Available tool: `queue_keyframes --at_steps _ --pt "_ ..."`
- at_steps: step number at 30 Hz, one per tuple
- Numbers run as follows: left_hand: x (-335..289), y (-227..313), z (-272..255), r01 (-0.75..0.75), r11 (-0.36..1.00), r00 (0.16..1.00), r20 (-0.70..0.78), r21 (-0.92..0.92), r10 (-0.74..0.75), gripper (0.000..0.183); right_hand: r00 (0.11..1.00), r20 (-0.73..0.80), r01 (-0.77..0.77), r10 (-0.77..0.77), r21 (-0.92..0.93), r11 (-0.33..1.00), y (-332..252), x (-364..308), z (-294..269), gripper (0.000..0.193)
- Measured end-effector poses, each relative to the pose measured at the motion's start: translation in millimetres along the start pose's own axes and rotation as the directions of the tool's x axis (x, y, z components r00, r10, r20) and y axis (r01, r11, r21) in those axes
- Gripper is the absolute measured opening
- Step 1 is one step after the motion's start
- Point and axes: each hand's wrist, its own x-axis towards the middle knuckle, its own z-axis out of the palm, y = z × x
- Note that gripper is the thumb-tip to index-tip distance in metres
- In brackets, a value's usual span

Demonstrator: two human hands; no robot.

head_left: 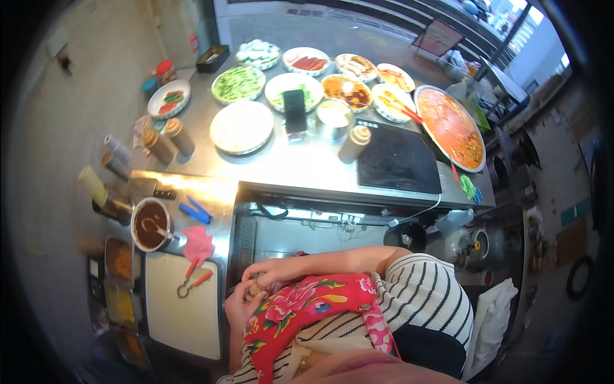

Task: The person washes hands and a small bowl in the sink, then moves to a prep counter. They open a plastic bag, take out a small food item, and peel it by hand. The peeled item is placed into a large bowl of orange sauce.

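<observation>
My left hand and my right hand are together in front of my red floral apron. Both have their fingers curled around a small beige, lumpy thing, mostly covered and too small to name. To their left lies a white cutting board, with a red-handled metal tool across its upper right part. Beyond it are a crumpled pink cloth, a white bowl of brown sauce with a spoon in it, and a blue clip-like tool.
Bowls of shredded greens, red strips and other foods cover the steel counter. A phone, sauce bottles, a black flat plate and a large red-sauced tray are there too. Food containers line the left.
</observation>
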Motion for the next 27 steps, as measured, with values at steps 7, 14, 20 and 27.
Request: queue_keyframes --at_steps 7,14,20,27 --pt "-15 64 134 -0.076 0.995 0.967 0.249 0.070 0.056 0.034 0.981 -0.192 0.035 -0.015 0.101 0.994 59 -156 -28 0.037" --pt "-75 106 281 0.000 0.995 0.943 0.332 0.097 -0.032 0.035 0.979 -0.187 0.092 -0.077 0.073 0.993 126 -310 -37 0.036" --pt "-103 117 336 0.093 0.989 0.909 0.415 -0.117 -0.036 0.034 0.901 -0.333 0.284 -0.278 -0.030 0.958 155 -377 -27 0.030" --pt "-103 149 363 0.065 0.996 0.819 0.574 -0.064 -0.017 0.032 0.820 -0.523 0.342 -0.233 0.122 0.932 167 -422 -4 0.028"
